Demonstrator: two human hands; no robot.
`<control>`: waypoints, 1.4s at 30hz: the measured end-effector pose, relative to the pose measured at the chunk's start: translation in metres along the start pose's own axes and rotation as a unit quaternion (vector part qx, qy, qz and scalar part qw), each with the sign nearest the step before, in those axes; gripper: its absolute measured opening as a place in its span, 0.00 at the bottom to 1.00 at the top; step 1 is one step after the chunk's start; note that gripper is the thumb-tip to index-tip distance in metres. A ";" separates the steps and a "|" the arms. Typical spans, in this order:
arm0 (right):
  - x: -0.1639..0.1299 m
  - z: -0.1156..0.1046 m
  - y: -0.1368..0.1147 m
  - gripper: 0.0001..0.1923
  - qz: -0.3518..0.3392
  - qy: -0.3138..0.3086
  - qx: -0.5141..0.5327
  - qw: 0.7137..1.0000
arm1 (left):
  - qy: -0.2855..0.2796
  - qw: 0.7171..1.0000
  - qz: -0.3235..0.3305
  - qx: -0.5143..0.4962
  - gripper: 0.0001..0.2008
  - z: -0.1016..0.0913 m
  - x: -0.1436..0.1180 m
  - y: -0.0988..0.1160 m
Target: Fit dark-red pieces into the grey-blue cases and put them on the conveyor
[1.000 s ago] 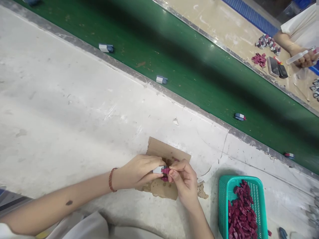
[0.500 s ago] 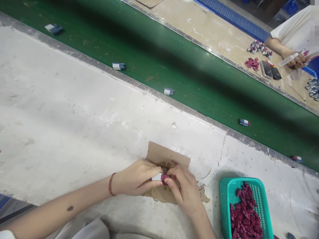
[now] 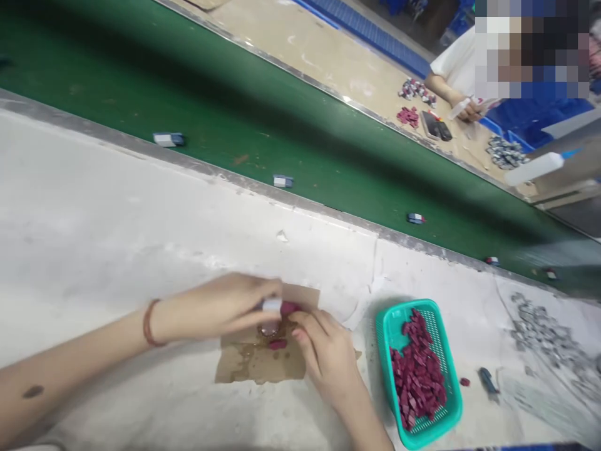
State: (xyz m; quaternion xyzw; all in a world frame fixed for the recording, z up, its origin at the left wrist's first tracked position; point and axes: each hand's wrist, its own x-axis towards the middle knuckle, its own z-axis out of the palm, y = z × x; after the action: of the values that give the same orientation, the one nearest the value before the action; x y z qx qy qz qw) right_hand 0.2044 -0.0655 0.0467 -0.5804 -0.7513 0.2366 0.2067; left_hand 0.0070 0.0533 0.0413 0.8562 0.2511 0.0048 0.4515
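Observation:
My left hand (image 3: 230, 307) is closed on a small white-and-blue plastic part (image 3: 272, 305), blurred by motion. A maroon piece (image 3: 290, 307) shows at that part's right end; whether it is joined on is unclear. My right hand (image 3: 326, 347) is beside it, fingers bent together, its fingertips near the maroon piece. Anything between those fingertips is too small to make out. Below both hands lies a stained cardboard sheet (image 3: 253, 366). On it are a loose maroon piece (image 3: 278, 344) and a small round, shiny thing (image 3: 269, 329), partly under my left hand.
A teal basket (image 3: 382, 338) of maroon pieces stands to the right. Beyond it lie a dark blue part (image 3: 488, 381) and a pile of grey parts (image 3: 544, 329). A green conveyor belt (image 3: 328, 181) carries several small parts. Across it, a co-worker's hand (image 3: 464, 108) holds a white bottle.
The view has shifted right. My hands have drawn slightly apart, and the held part has risen off the cardboard's middle, uncovering a maroon piece and the round thing.

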 end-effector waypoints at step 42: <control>0.015 0.041 0.009 0.14 -0.123 -0.015 -0.013 0.992 | 0.233 0.824 -0.131 -0.499 0.13 -0.017 0.030 -0.028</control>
State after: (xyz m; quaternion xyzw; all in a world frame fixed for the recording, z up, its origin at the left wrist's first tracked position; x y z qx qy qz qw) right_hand 0.1836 -0.0536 0.0085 -0.4823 -0.8230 0.2083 0.2160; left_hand 0.0179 0.0922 0.0231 0.4466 0.4219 0.2691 0.7417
